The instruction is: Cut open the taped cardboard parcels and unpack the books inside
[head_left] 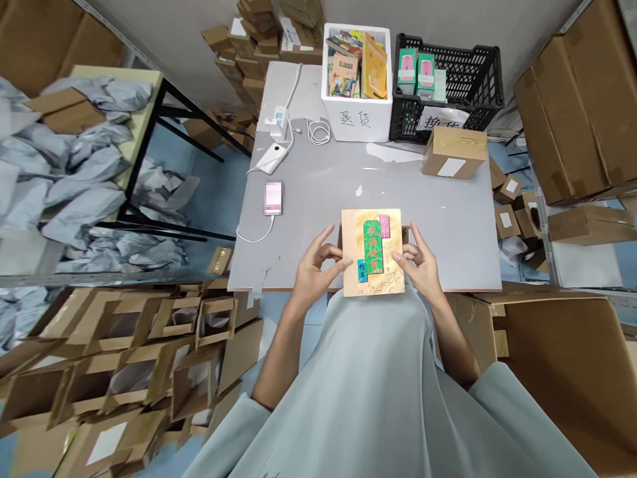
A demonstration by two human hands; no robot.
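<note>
A square book (352,252) with a pale orange cover and a green title panel is held up at the front edge of the table. My left hand (318,267) grips its left edge, thumb toward the cover and index finger raised. On the other side, my right hand (421,267) pinches the right edge with the thumb on the cover. Brown cardboard (405,234) peeks out behind the book on both sides; most of it is hidden.
The grey table (313,199) bears a charging phone (273,198), a power strip (279,123), a white foam bin (356,119) of books, a black crate (448,99) and a small carton (454,153). A large open carton (562,365) stands right; shelves of boxes (124,372) stand left.
</note>
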